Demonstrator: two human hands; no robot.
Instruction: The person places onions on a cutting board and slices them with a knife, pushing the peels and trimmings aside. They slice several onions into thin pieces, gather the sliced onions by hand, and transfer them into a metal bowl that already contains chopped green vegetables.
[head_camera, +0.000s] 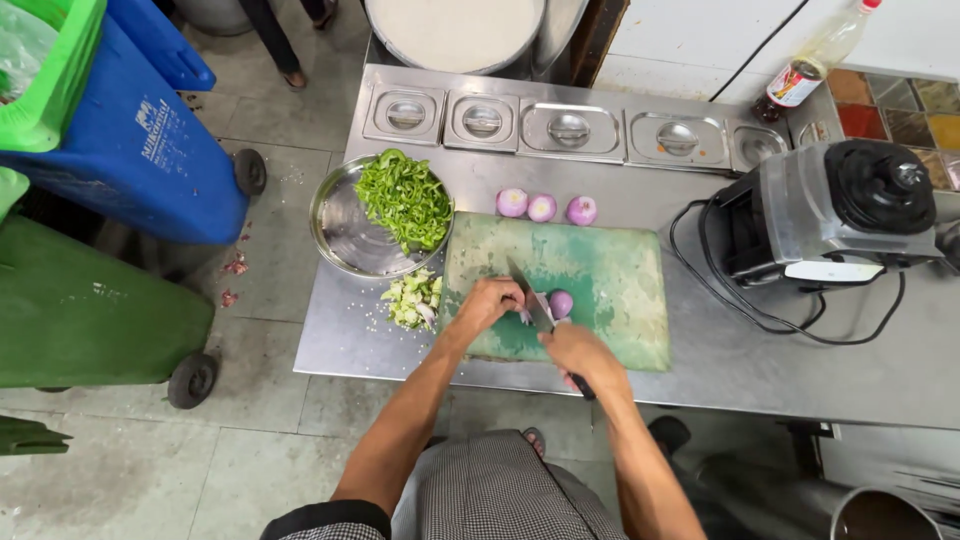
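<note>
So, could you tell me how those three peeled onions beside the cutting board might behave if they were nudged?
The three peeled onions look round, so they would probably roll on the smooth steel counter. Their glossy skinless surface may be slippery. They seem firm, unlikely to squash.

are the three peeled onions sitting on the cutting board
No, the three peeled onions lie on the steel table just beyond the green cutting board.
</note>
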